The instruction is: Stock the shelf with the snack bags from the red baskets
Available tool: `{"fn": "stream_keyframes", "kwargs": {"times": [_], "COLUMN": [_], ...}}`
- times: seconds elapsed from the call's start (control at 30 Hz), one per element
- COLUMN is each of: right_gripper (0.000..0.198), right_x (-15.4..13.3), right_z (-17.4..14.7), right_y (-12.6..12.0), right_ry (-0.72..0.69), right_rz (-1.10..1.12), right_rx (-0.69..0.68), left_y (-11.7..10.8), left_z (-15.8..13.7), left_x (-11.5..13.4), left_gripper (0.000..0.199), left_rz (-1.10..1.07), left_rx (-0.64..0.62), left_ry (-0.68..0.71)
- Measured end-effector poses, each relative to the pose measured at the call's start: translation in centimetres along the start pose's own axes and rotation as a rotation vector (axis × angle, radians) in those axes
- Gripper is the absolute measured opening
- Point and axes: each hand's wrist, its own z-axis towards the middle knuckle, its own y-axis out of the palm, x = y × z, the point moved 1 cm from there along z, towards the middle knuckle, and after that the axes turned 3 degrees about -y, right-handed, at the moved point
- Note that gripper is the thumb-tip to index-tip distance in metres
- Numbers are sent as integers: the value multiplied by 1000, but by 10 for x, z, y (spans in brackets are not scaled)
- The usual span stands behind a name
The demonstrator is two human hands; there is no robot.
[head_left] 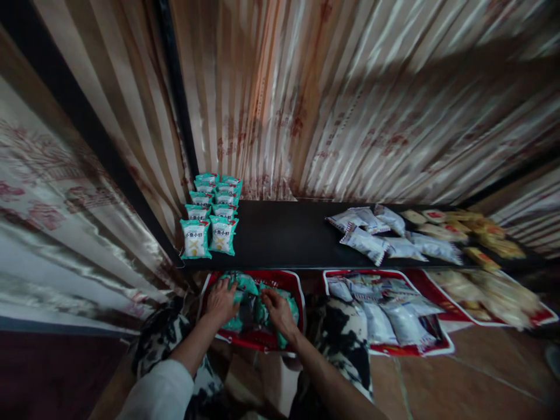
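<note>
Both hands are inside a red basket with a white rim (301,300) that holds several green snack bags (286,298). My left hand (222,303) is at the basket's left side, its fingers curled over a green snack bag (245,283). To the right, my right hand (280,315) has its fingers bent and closed on another green bag, whose grasped edge is partly hidden. On the black shelf (284,233) above, upright green-and-white snack bags (224,235) stand in two rows at the left end.
White packets (365,242) lie loosely on the shelf's right part, beside yellowish packages (464,227). A second red basket (444,347) holds white packets, a third (549,312) pale packages. A dark post (177,81) rises at the left; striped curtain (280,116) hangs behind.
</note>
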Motion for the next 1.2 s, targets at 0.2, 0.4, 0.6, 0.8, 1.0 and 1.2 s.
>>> {"fn": "stream_keyframes", "kwargs": {"times": [0.2,0.4,0.6,0.8,1.0,1.2], "right_gripper": [21,23,26,45,64,62], "right_x": [0,-7,-11,-31,-51,-69], "right_z": [-10,-12,-18,-28,-32,-37], "right_y": [12,6,3,3,-4,-6], "right_ry": [0,-10,69,174,279,371], "right_rz": [90,160,236,476,667,823], "right_rx": [-33,-39,-79,-166,-205,-131], "left_y": [8,-8,-4,-24,-37,-26], "left_z": [-12,-12,-18,-40,-54,-58], "left_x": [-16,-21,-19,10,30,32], "left_gripper": [59,72,58,44,40,41], "left_rz": [101,-27,-856,-1644,-2050,-2240], "left_rx": [-79,-141,-119,-390,-544,-583], "left_ry": [-115,-109,-305,-448,-504,-471]}}
